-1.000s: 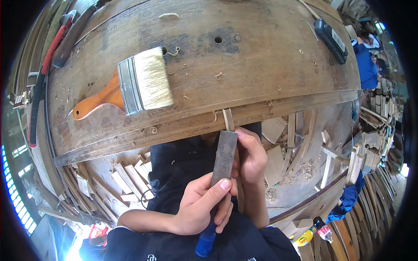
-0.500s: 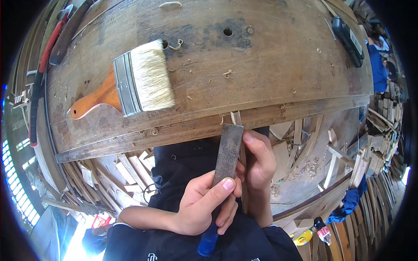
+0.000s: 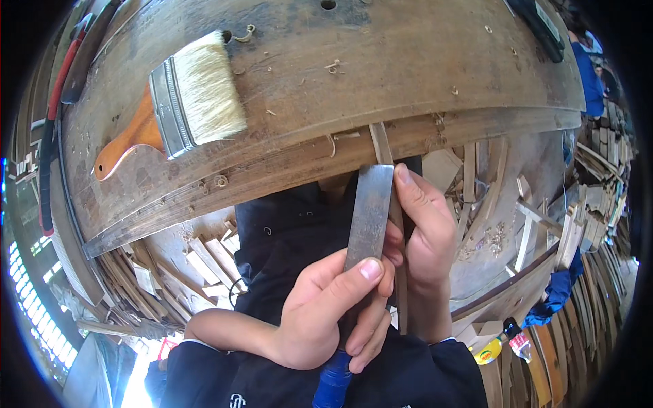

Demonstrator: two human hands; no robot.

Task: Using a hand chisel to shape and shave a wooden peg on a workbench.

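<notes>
A wide chisel with a flat steel blade (image 3: 371,211) and a blue handle (image 3: 333,381) is in my left hand (image 3: 333,306). The thumb presses on the blade and the fingers wrap round beneath. My right hand (image 3: 428,221) closes round a thin wooden strip (image 3: 382,144), which runs from the bench edge back toward my body. The blade lies over part of the strip and hides it; its cutting end points away from me, close to my right thumb. Whether the blade touches the strip I cannot tell.
On the workbench (image 3: 299,75) lie a wide bristle brush (image 3: 204,88), curled shavings and a black tool (image 3: 541,30) at the far right. A red-and-black tool (image 3: 56,102) lies along the left edge. Wood offcuts (image 3: 211,265) cover the floor; bottles (image 3: 517,340) stand lower right.
My view has shifted, so the bench and brush sit higher in the picture. Both hands still hold the chisel and strip; more of the strip shows beyond the blade's end.
</notes>
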